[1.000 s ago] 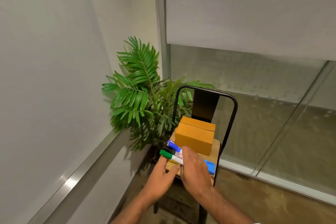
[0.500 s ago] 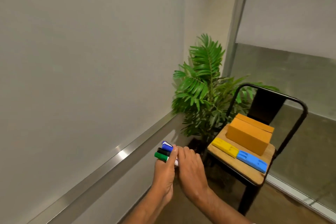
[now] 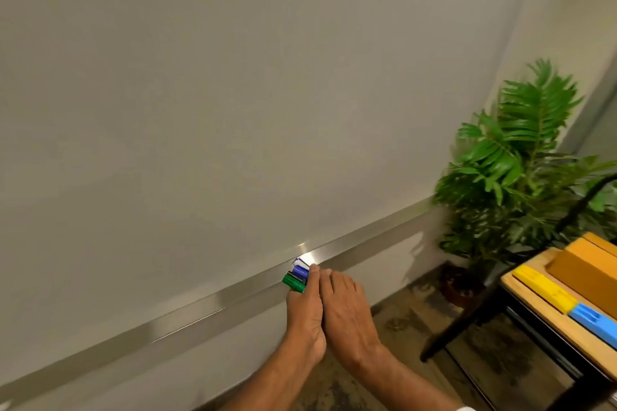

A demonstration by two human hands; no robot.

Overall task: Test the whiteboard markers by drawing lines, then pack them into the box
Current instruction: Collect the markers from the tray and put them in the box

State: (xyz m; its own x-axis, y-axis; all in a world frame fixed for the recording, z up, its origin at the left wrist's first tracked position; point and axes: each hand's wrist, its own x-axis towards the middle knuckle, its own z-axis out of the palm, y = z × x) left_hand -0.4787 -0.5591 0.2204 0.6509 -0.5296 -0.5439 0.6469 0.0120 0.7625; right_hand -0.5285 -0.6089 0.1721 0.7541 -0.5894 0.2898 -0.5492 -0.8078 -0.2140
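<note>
Holding a bundle of markers point(image 3: 296, 275) at the whiteboard's ledge

Head view: both forearms reach forward and up from the bottom edge, wrists close together, the two hands pressed side by side. The left hand point(image 3: 305, 314) is turned thumb-side up, its fingers curled round the markers. Their capped ends stick out past the knuckles: a green marker point(image 3: 293, 283) lowest, a dark one hard to make out in the middle, and a blue marker point(image 3: 299, 271) above. The right hand point(image 3: 347, 314) lies back-up against the left, its fingers bent forward with their tips at the bundle. Whether they pinch a marker or only touch cannot be told.

The bundle sits in front of the metal ledge point(image 3: 200, 314) under the whiteboard point(image 3: 233, 93), which carries no marks.

Well apart at the right stands a chair point(image 3: 551, 327) with a wooden seat. On it lie the orange box point(image 3: 587, 274), and beside it a yellow block point(image 3: 544, 289) and a blue block point(image 3: 594, 322) end to end. A green plant point(image 3: 514, 170) stands in the corner behind the chair.
</note>
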